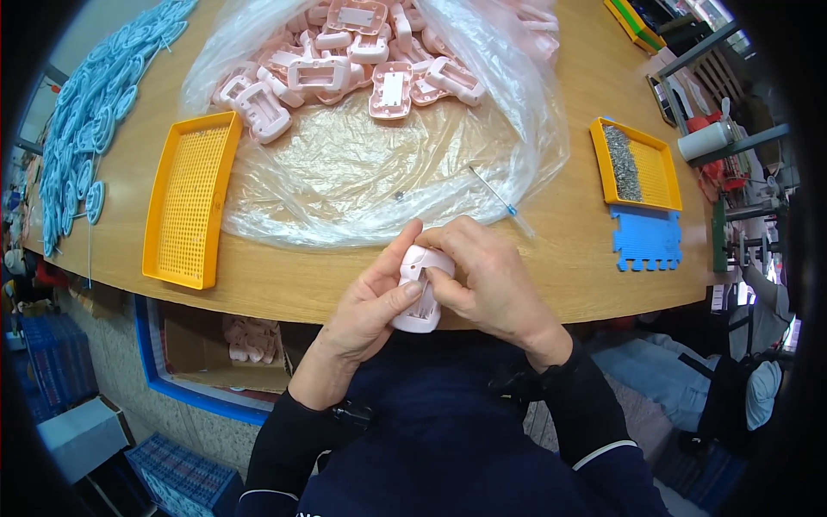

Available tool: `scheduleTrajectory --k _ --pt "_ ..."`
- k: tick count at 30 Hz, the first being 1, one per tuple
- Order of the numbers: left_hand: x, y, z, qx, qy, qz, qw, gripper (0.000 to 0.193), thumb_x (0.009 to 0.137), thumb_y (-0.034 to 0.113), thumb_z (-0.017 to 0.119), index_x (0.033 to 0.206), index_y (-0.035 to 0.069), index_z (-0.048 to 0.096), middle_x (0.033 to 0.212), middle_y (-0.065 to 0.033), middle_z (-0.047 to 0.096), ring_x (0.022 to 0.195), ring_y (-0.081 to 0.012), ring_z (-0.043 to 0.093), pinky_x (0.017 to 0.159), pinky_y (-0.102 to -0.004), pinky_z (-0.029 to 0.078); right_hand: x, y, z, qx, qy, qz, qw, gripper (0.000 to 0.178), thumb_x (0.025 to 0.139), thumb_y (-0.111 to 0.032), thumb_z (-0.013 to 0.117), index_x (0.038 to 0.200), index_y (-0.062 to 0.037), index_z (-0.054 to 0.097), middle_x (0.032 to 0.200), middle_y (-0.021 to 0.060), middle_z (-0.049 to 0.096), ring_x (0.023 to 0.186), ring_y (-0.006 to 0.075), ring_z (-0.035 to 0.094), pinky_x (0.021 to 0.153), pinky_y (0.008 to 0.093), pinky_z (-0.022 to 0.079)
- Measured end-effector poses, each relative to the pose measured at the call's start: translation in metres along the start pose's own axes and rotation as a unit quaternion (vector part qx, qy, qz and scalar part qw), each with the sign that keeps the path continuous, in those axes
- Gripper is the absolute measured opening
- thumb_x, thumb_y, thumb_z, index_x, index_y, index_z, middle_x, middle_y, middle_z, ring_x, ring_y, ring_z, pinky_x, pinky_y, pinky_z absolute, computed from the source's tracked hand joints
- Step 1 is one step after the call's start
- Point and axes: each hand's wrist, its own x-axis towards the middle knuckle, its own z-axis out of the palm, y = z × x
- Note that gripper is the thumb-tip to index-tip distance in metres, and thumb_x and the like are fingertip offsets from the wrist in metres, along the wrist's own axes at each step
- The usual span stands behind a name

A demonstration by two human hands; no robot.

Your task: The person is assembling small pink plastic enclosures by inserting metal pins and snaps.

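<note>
A pale pink plastic housing (419, 315) with a rectangular recess is held in front of me at the table's front edge. My left hand (379, 291) grips it from the left, its thumb lying over the recess. On the other side my right hand (488, 277) has its fingers closed at the housing's upper right edge, fingertips reaching into the recess. Whether those fingertips pinch a small part is hidden. Beyond my hands, a screwdriver (493, 190) with a blue tip end lies on the clear plastic bag (345, 198).
Many pink housings (320, 76) are heaped on the bag. An orange tray (191, 202) stands left; another orange tray (659, 177) with small metal screws (622, 164) is at right, by a blue foam mat (648, 239). Blue looped cords (90, 129) lie far left. A person (663, 379) sits at right.
</note>
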Motion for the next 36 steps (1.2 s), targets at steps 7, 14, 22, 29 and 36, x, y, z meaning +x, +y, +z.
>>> scheduleTrajectory --k 7,14,22,29,36 --pt "0.006 -0.009 0.010 -0.009 0.092 -0.022 0.995 0.047 0.093 0.012 0.054 0.136 -0.001 0.039 0.130 -0.0114 0.052 0.119 -0.0186 0.051 0.101 -0.0336 0.041 -0.006 0.005 -0.008 -0.104 0.074 -0.070 0.989 0.021 0.073 -0.008 0.063 0.092 -0.0011 0.058 0.084 0.0141 0.057 0.078 0.0318 0.060 0.068 0.0388 0.049" --pt "0.008 -0.004 0.010 -0.008 0.055 -0.079 0.995 0.045 0.096 0.015 0.051 0.138 0.002 0.039 0.130 -0.0104 0.052 0.118 -0.0206 0.051 0.096 -0.0357 0.043 -0.014 0.012 0.002 -0.190 0.091 -0.037 0.977 0.022 0.073 -0.018 0.060 0.087 -0.0021 0.054 0.084 0.0113 0.053 0.083 0.0263 0.058 0.071 0.0354 0.049" --pt "0.023 -0.023 0.021 0.063 0.023 -0.111 0.992 0.043 0.094 0.015 0.055 0.134 0.001 0.044 0.123 -0.0106 0.057 0.108 -0.0202 0.058 0.088 -0.0361 0.048 -0.049 0.017 -0.020 -0.135 0.185 -0.033 0.973 0.022 0.071 -0.016 0.064 0.083 -0.0016 0.054 0.085 0.0126 0.053 0.079 0.0289 0.059 0.068 0.0380 0.050" --pt "0.000 -0.005 0.024 0.097 0.042 -0.095 0.990 0.045 0.094 0.012 0.056 0.135 0.000 0.043 0.130 -0.0122 0.052 0.115 -0.0222 0.054 0.092 -0.0364 0.048 -0.038 0.003 0.005 -0.053 0.135 -0.041 0.989 0.017 0.072 -0.013 0.061 0.084 -0.0023 0.055 0.083 0.0108 0.054 0.082 0.0278 0.059 0.070 0.0358 0.050" --pt "-0.004 -0.002 0.009 0.089 0.092 -0.003 0.992 0.042 0.093 0.015 0.054 0.128 -0.006 0.046 0.116 -0.0141 0.060 0.102 -0.0215 0.061 0.089 -0.0343 0.050 -0.018 0.011 -0.022 -0.003 0.127 -0.006 0.992 0.021 0.085 -0.010 0.059 0.104 0.0000 0.061 0.092 0.0153 0.062 0.085 0.0279 0.063 0.073 0.0346 0.050"
